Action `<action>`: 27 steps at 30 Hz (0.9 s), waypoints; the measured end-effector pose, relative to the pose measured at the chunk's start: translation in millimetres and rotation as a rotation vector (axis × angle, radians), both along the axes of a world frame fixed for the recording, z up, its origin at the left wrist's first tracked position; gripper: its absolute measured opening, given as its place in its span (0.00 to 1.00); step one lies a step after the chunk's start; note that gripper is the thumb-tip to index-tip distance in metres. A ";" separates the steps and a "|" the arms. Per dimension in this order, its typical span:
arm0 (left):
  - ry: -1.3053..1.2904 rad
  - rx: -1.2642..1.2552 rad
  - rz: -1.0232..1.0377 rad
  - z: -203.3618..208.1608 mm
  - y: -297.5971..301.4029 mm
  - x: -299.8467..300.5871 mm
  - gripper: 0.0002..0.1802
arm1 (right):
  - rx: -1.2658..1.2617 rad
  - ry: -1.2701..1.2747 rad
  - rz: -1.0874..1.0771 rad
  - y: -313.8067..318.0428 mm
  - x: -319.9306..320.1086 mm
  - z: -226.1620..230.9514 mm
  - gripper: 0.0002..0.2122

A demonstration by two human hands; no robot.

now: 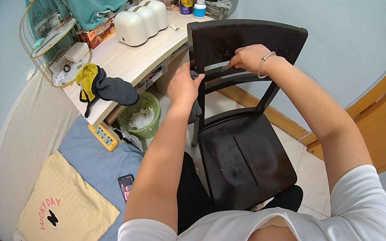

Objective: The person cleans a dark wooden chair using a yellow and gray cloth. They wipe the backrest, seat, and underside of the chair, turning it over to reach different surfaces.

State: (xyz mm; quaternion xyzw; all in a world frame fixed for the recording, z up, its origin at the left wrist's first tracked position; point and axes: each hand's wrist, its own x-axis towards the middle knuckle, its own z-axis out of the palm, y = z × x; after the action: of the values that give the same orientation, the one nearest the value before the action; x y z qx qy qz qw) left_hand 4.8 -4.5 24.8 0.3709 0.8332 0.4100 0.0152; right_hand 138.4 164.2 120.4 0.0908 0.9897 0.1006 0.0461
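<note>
A dark brown wooden chair (244, 163) stands in front of me, its slatted back away from me. My left hand (184, 88) is closed at the left post of the chair back, pinching a dark grey cloth item (195, 112) that hangs down behind the post. Most of that cloth is hidden by my hand and the chair. Over the gap below the top panel, my right hand (250, 59) is closed in a pinch on a small pale, thin piece (225, 68), too small to name. A silver bangle circles my right wrist.
A dark grey and yellow cloth item (112, 88) lies on the desk (110, 60) edge, near a white ribbed box (142, 23). Below stands a green waste basket (149, 123). Left are a bed with a yellow pillow (67, 210), a phone (126, 186) and a power strip (103, 137).
</note>
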 end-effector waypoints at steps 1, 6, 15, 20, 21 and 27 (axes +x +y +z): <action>0.001 0.004 -0.003 -1.2 0.4 -0.1 0.26 | 0.006 0.022 0.012 -0.8 -0.2 -2.2 0.09; -0.019 -0.012 -0.014 -1.1 0.5 0.1 0.27 | 0.043 0.003 0.025 -2.1 -1.2 -0.2 0.09; -0.036 -0.026 -0.011 4.9 -1.3 1.5 0.27 | -0.022 0.034 0.009 4.9 2.6 -3.2 0.09; -0.019 -0.013 -0.004 3.1 -1.7 1.0 0.27 | -0.129 -0.017 -0.030 13.9 0.1 -3.5 0.10; -0.013 -0.005 -0.003 2.6 -1.0 1.3 0.27 | -0.116 -0.006 0.002 13.2 -0.7 -4.7 0.10; -0.002 0.012 -0.006 -2.2 0.0 0.3 0.26 | -0.012 -0.003 0.060 -0.8 -1.3 1.1 0.10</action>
State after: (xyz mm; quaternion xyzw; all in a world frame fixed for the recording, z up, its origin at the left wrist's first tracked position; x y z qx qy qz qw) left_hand 5.1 -4.5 22.6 0.3732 0.8295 0.4153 0.0151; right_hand 137.1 163.4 121.5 0.0608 0.9925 0.0963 0.0452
